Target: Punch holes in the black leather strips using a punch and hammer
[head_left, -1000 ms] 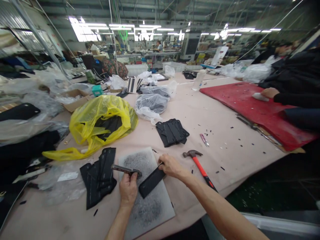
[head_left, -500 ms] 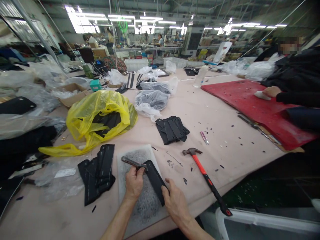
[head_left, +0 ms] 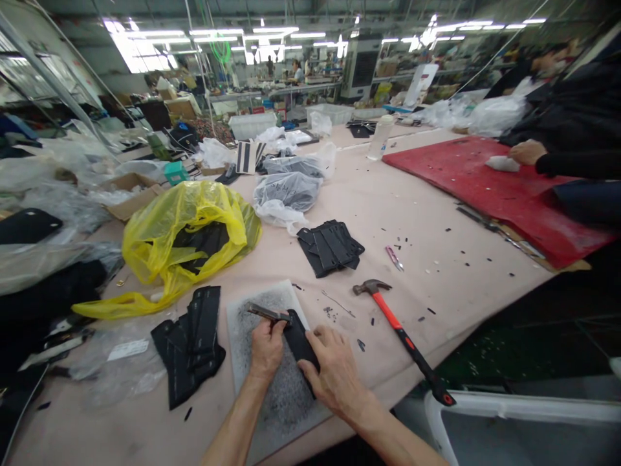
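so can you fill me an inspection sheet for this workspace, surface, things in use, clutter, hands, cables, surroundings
Surface: pale table, scattered with dark scraps; speckled board near its front edge
Things in use: black strip over the board; metal tool; hammer at right, handle end past the table edge
Clutter: yellow bag; left pile of black pieces; far pile of black pieces; pink-handled tool
Left hand: holds the metal tool; contact with the strip unclear
Right hand: holds the black strip
Cables: green coil hanging behind; cable or hose, cannot tell
Surroundings: another person's hand at the red board
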`<state>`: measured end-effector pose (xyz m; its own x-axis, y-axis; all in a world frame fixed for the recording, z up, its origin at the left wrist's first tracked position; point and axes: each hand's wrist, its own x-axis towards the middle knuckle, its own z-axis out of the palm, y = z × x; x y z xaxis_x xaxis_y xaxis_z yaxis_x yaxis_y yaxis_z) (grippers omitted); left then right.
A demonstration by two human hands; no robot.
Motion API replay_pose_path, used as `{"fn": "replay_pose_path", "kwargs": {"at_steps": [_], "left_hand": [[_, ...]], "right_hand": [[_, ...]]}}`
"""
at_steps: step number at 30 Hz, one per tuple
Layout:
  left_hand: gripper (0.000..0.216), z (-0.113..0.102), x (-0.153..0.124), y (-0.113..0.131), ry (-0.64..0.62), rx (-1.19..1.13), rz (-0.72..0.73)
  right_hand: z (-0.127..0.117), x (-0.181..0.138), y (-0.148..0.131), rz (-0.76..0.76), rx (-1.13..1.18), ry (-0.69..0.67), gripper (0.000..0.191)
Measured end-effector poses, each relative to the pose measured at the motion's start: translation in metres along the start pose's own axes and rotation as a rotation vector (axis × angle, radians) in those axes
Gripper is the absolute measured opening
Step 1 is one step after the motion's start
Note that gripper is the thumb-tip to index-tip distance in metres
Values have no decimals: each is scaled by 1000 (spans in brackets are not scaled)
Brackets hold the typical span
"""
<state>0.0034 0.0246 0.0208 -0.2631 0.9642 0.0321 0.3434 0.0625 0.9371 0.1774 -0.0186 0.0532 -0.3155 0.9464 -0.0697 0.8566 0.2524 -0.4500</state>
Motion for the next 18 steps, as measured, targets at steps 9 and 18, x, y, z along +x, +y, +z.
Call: {"fn": "replay_pose_path", "kwargs": {"at_steps": [9,18], "left_hand": [[26,1,-5,-1,-64,54,21],[28,1,-4,-1,-77,107,28]], "right_hand": [[44,-25,4,-30,27,-90,78],[26,10,15,-78,116,-17,82]]}}
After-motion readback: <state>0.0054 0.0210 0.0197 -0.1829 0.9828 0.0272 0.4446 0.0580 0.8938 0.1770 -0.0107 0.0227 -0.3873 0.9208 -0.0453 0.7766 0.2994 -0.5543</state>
